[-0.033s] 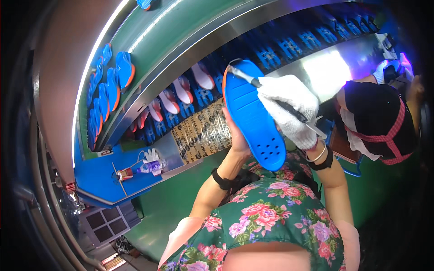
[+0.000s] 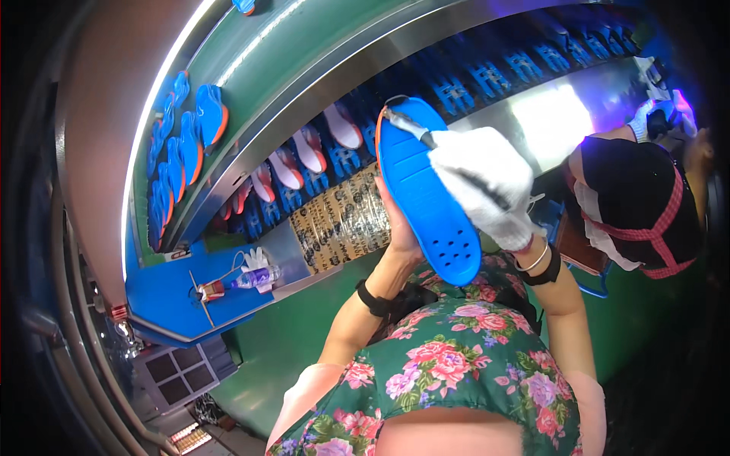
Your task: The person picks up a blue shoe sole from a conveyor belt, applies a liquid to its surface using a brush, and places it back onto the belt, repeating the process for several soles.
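A long blue shoe sole [image 2: 414,178] with an orange edge is held up in front of me, its toe end pointing away. My left hand [image 2: 398,228] is bare and grips it from the left side and beneath; most of its fingers are hidden behind the sole. In a white knitted glove, my right hand [image 2: 487,178] holds a slim brush [image 2: 411,128] with a dark handle and metal neck. The brush tip rests at the sole's far left rim. Several small holes mark the near end of the sole.
Beyond lies a rack [image 2: 525,68] of blue holders, several carrying pale-topped soles [image 2: 310,152]. More blue-and-orange soles [image 2: 190,148] lie on a green belt [image 2: 281,57]. A bottle [image 2: 255,280] and red pot [image 2: 211,290] stand on a blue shelf [image 2: 163,300]. At right, another person [image 2: 635,201] works.
My right hand has shifted slightly left and is blurred with motion, the brush staying near the same rim. The sole has barely moved in my left hand.
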`<state>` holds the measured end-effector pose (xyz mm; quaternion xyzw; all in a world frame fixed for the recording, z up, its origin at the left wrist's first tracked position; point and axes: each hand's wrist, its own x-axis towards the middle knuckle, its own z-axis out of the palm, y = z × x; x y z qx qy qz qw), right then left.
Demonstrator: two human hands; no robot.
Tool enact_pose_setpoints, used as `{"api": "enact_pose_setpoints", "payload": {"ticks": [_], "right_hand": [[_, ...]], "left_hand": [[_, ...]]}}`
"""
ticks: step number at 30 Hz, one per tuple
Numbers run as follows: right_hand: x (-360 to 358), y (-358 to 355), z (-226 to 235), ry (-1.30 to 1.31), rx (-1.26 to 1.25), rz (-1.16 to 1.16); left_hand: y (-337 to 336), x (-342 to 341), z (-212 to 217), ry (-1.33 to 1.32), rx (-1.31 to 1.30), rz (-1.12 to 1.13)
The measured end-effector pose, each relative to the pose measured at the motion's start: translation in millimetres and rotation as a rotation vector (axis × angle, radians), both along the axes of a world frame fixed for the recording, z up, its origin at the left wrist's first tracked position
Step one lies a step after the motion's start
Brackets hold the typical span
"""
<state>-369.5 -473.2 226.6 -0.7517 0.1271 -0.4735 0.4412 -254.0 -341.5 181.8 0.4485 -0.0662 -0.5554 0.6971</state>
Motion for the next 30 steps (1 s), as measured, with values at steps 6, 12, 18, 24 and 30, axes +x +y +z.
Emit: {"api": "enact_pose_setpoints", "payload": {"ticks": [6, 12, 18, 24, 30], "right_hand": [[-1.1, 10.8, -2.2, 0.086, -0.086, 0.226], [3.4, -4.9, 7.6, 0.072, -0.198, 0.053], [3.5, 2.3, -13.3, -0.006, 0.017, 0.266], [4.1, 9.5, -25.8, 0.023, -0.262, 0.128], [-6.1, 11.8, -35.4, -0.078, 0.196, 0.29]], "left_hand": [[6.5, 15.3, -18.8, -0.023, -0.038, -0.024], [-12.5, 19.9, -2.8, 0.064, -0.037, 0.033], [-0.2, 41.5, -27.4, 0.022, -0.04, 0.045], [-6.0, 45.1, -14.7, -0.101, -0.048, 0.044], [6.9, 56.3, -44.3, -0.047, -0.027, 0.106]]}}
